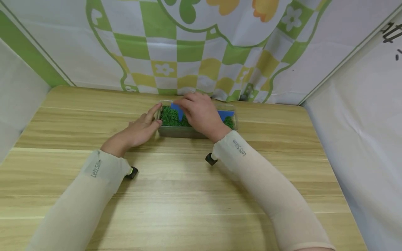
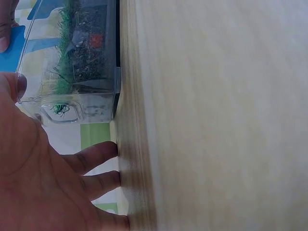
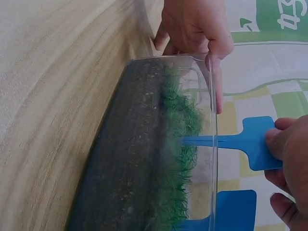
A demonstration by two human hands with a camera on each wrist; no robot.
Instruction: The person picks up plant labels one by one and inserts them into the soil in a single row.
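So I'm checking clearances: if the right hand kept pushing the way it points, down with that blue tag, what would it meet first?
Probably the green grass. The right hand pinches the blue tag, whose stake already enters the grass in the clear container; soil lies beneath. Depth is unclear.

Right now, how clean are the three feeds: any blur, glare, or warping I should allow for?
Head view: evenly lit, sharp, table edges bowed by the wide lens, soft shadows under both forearms. Left wrist view: left hand close and soft, tabletop blurred. Right wrist view: clear tray wall hazy with reflections, blue plant tag crisp, right hand cropped at the edge.
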